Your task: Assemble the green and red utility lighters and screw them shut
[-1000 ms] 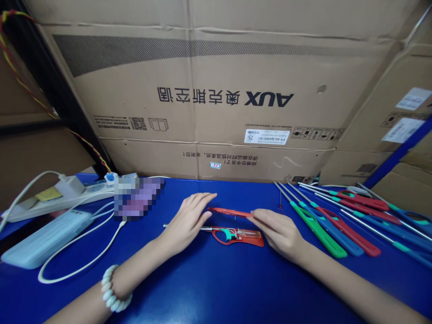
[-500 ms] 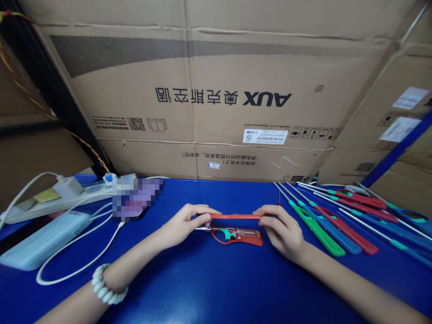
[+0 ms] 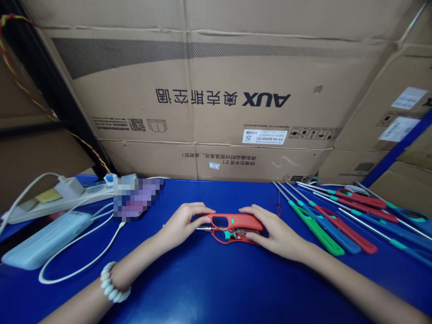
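Between my hands is the red half shell (image 3: 245, 221) of a long-necked lighter, its outer face tilted toward me. My left hand (image 3: 184, 222) pinches the end by the trigger loop. My right hand (image 3: 275, 231) grips the broad handle end, with thumb below and fingers above. Under and just in front of it lies the opened lighter body (image 3: 221, 238), also red, showing a green trigger, thin wires and a metal tube pointing left. The held shell covers part of those innards.
Several lighters with long metal necks, among them a green one (image 3: 317, 227), lie at the right. A small screwdriver (image 3: 278, 208) stands beyond my right hand. At left are a pale blue power bank (image 3: 50, 238), white cables, a power strip (image 3: 91, 191) and a blurred phone. A cardboard box (image 3: 216, 58) walls the back.
The red half shell has turned from edge-on to showing its outer face, and sits lower over the opened lighter body. My right hand has shifted its hold slightly.
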`<state>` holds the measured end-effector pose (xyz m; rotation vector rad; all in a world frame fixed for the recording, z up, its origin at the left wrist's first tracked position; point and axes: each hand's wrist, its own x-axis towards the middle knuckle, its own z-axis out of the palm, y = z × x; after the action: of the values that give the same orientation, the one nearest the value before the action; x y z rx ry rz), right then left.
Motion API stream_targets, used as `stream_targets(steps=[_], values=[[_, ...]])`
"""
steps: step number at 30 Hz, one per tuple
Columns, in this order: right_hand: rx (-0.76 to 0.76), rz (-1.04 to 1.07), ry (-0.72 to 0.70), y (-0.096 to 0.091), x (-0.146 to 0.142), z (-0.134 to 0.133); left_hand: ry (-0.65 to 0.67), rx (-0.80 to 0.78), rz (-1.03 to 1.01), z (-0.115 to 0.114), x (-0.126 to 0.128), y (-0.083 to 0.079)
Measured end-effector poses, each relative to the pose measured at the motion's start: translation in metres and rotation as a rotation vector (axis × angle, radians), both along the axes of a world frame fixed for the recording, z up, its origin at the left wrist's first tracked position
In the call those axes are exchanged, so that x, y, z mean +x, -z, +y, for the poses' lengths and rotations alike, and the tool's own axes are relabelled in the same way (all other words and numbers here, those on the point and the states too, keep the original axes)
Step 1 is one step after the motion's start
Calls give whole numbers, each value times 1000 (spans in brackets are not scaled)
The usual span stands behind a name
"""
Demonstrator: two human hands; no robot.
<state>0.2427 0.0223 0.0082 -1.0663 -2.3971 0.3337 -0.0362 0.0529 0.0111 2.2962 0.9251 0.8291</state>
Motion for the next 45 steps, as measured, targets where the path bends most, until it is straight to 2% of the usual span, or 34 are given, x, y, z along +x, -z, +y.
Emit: stream_targets(steps=[5, 8, 13, 16, 20, 23, 30, 35, 45], values=[[13, -102, -4, -7, -3, -2, 42, 68, 107, 1, -2, 2], [0, -136, -1, -10, -3, -3, 50, 162, 195, 1, -3, 3], [-53, -127, 2, -8, -1, -2, 80, 339, 383, 1, -3, 1], [-12, -130, -5, -4, 1, 0, 78, 387, 448, 0, -2, -2], [73, -145, 12, -2, 1, 1, 88, 363, 460, -2, -2, -4], [74, -163, 9, -2, 0, -1, 87, 343, 451, -3, -3, -4], [159, -335, -10, 0, -3, -5, 97, 316, 436, -2, -3, -2], [222, -314, -30, 1, -3, -5, 114, 307, 411, -1, -4, -2], [133, -240, -57, 1, 2, 3, 141, 299, 415, -2, -6, -4]])
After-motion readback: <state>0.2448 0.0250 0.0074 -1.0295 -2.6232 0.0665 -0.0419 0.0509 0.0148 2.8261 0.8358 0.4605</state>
